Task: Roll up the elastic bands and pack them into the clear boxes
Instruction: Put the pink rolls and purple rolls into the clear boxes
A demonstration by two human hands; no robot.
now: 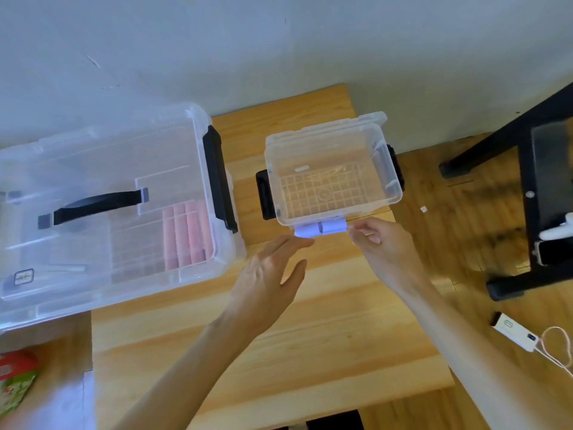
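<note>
A small clear box (333, 136) with no lid stands on the wooden table (310, 321), and nothing lies inside it. Two rolled pale purple bands (319, 227) lie side by side against its near wall. My left hand (273, 274) hovers just below the left roll with straight fingers, the fingertips close to it. My right hand (376, 240) is at the right end of the right roll with curled fingers; whether it grips the roll I cannot tell. A large clear box (102, 265) with a lid and black handle holds several rolled pink bands (186, 237).
A black stand (527, 212) rises on the floor to the right. A white device with a pink cord (514, 333) lies on the floor. A red and green packet (15, 377) sits at the lower left. The wall is close behind the table.
</note>
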